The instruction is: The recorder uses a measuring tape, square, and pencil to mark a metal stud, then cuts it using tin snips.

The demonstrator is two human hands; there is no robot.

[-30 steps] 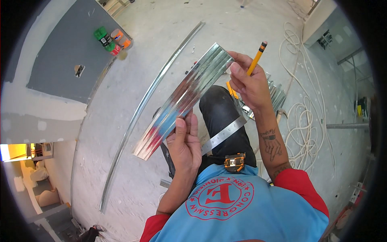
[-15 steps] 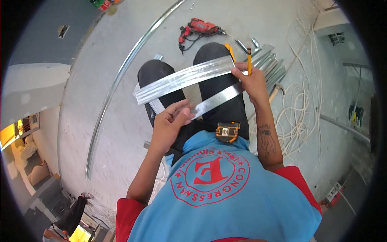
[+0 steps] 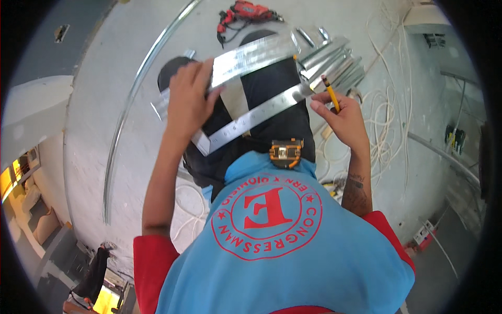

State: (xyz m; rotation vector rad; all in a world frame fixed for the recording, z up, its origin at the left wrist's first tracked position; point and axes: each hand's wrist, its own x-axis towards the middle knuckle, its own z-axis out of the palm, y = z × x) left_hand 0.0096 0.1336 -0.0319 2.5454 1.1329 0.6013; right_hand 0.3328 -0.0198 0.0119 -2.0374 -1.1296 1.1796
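A ridged shiny metal channel lies across my raised knees. My left hand is wrapped over its left part, thumb at the near edge. Closer to my waist, a steel square rests on my dark trousers, its corner below my left hand. A yellow pencil sticks up from my right hand, pinched between the fingers. That hand is just beyond the right end of the square; whether the fingertips touch it I cannot tell.
A red corded drill lies on the floor ahead. Several cut metal channels are piled at the right, near coiled white cable. A long metal strip runs along the left. An orange-black tape measure sits at my waist.
My left hand has gone from the square up onto the metal channel. My right hand has let go of the channel's right end and moved right and nearer, keeping the pencil.
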